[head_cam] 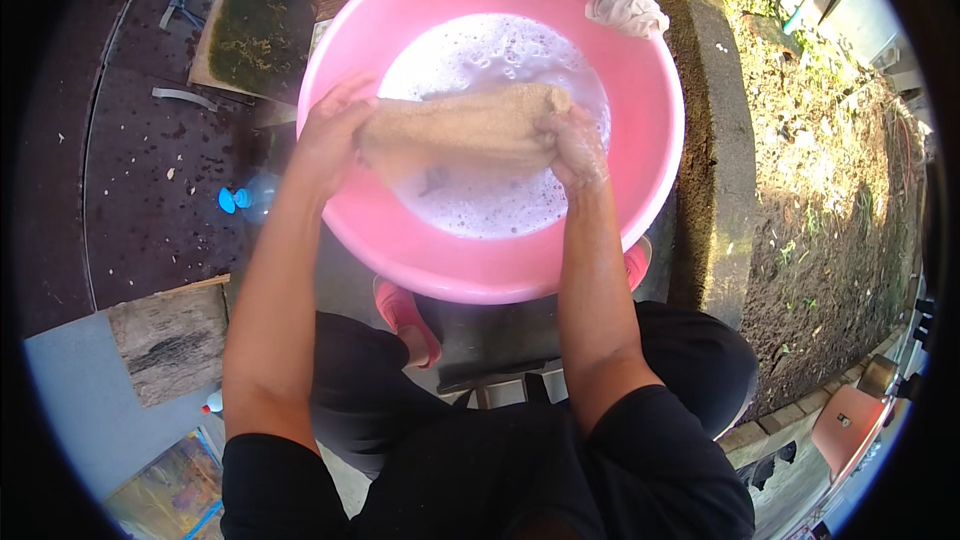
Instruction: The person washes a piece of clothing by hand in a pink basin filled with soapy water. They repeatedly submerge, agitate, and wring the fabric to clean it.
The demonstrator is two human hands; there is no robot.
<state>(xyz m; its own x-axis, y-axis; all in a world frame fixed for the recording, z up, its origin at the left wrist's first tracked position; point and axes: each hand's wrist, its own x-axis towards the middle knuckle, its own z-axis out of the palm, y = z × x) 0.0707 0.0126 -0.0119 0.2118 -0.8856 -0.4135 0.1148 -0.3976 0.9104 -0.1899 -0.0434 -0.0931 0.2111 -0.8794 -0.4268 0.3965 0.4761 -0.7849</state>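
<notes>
A tan cloth (465,127), slightly blurred, is stretched between my two hands above a large pink plastic basin (472,289). My left hand (337,131) grips its left end near the basin's left side. At the right end, my right hand (576,146) is closed around the bunched fabric, with suds on the wrist. Below the cloth, foamy water (495,45) covers the basin's bottom. A crumpled off-white cloth (627,4) hangs over the basin's upper right rim.
A clear plastic bottle with a blue cap (247,198) is left of the basin, beside a dark board surface (150,187). Mossy blocks (259,34) lie at upper left. A low concrete curb (720,127) runs along the right, with bare soil (817,277) beyond it.
</notes>
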